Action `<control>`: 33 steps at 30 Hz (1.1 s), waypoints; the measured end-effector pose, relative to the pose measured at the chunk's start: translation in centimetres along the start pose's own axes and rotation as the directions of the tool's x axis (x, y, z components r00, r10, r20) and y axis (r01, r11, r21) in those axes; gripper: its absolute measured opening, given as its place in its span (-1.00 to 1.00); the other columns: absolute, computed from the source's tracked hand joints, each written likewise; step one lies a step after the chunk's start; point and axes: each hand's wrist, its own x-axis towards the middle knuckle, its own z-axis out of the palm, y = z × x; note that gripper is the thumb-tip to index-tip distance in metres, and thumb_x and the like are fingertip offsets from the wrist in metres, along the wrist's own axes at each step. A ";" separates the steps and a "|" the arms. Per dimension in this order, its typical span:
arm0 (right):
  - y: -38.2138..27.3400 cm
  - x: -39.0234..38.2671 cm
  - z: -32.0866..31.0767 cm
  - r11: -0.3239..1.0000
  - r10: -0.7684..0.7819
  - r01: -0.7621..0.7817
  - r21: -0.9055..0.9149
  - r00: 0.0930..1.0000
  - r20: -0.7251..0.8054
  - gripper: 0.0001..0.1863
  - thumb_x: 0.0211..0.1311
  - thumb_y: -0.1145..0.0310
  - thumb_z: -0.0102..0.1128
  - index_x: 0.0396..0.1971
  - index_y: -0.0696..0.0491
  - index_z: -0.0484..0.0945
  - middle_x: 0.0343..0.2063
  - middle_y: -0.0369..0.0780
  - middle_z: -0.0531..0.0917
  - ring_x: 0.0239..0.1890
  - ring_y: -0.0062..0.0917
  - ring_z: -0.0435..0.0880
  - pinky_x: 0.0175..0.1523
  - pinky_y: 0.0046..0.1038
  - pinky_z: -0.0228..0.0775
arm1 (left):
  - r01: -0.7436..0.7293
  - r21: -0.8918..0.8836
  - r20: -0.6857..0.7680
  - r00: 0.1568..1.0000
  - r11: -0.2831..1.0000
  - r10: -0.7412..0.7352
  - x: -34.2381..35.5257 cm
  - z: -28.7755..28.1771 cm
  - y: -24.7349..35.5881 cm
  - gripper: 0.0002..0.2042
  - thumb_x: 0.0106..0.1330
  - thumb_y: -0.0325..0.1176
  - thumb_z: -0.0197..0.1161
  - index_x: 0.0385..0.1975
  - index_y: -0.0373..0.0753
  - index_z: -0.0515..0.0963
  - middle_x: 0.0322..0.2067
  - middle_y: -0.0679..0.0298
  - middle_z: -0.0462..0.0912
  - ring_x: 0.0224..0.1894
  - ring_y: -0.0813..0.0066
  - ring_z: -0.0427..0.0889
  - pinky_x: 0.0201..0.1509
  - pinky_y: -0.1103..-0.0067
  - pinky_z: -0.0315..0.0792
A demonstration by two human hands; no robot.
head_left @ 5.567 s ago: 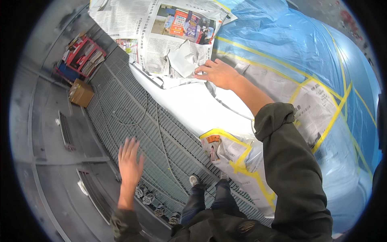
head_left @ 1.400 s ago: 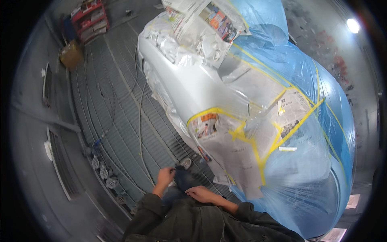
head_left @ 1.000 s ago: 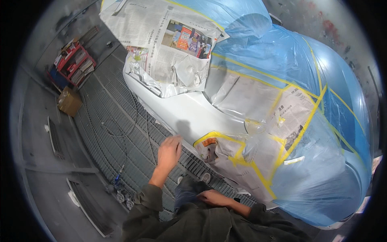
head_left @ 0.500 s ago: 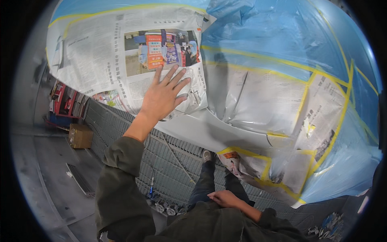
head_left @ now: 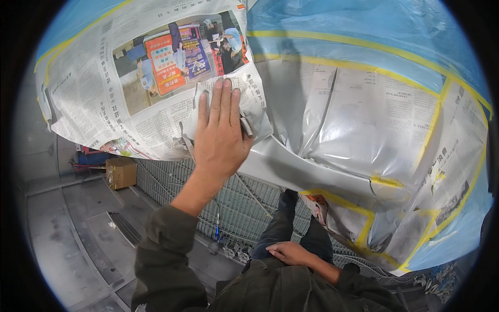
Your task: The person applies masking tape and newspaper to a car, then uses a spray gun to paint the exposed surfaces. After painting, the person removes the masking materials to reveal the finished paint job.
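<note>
My left hand point(head_left: 221, 140) lies flat on a creased piece of newspaper over the masked vehicle body, fingers long and straight. The larger newspaper sheet point(head_left: 114, 67) with a coloured photo surrounds it. Below and right runs a bare white panel point(head_left: 319, 174), beside more newspaper point(head_left: 387, 114) under clear film, edged with yellow tape point(head_left: 332, 34). My right hand point(head_left: 288, 253) is low at my belly, against my dark clothing, fingers curled; what they hold, if anything, is hidden.
Blue plastic sheeting point(head_left: 364, 15) covers the body above and right. Below are a grated floor point(head_left: 171, 177), a hose with blue fitting point(head_left: 217, 229), my legs, crumpled material point(head_left: 431, 286) at lower right, and a cardboard box point(head_left: 121, 171) by the grey wall point(head_left: 67, 239) on the left.
My left hand rose from low beside the body onto the newspaper, then shifted slightly down and right. The view moved closer to the paper. My right hand stays low at my belly.
</note>
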 end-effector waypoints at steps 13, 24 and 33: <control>0.7 -2.3 -0.8 0.993 0.059 -0.062 0.101 0.998 0.032 -0.63 0.45 0.18 0.02 0.06 0.06 0.61 -0.07 -0.10 0.69 -0.04 -0.22 0.67 0.04 -0.31 0.49 | 0.126 -0.105 0.007 0.992 0.986 -0.126 -0.9 3.6 5.8 -0.05 0.31 0.17 0.12 0.42 -0.54 -0.03 0.48 -0.20 -0.15 0.54 -0.12 -0.21 0.56 0.15 -0.24; 0.5 -3.8 -1.2 0.992 0.042 -0.047 0.121 0.998 0.048 -0.62 0.46 0.18 -0.03 0.05 0.09 0.60 -0.04 -0.08 0.69 0.03 -0.20 0.64 0.12 -0.30 0.47 | 0.161 -0.083 0.092 0.984 0.983 -0.154 -0.8 0.6 5.4 -0.04 0.24 0.18 0.22 0.35 -0.61 0.10 0.44 -0.23 -0.03 0.53 -0.12 -0.13 0.55 0.16 -0.15; 1.7 -5.7 -0.9 0.984 0.054 -0.046 0.170 0.997 -0.046 -0.63 0.45 0.17 -0.01 0.02 0.08 0.62 -0.07 -0.10 0.70 0.02 -0.23 0.65 0.11 -0.32 0.47 | 0.200 0.003 0.112 0.974 0.980 -0.199 -4.7 -0.2 7.1 -0.07 0.21 0.17 0.26 0.29 -0.61 0.21 0.41 -0.20 0.09 0.51 -0.06 -0.02 0.54 0.16 -0.09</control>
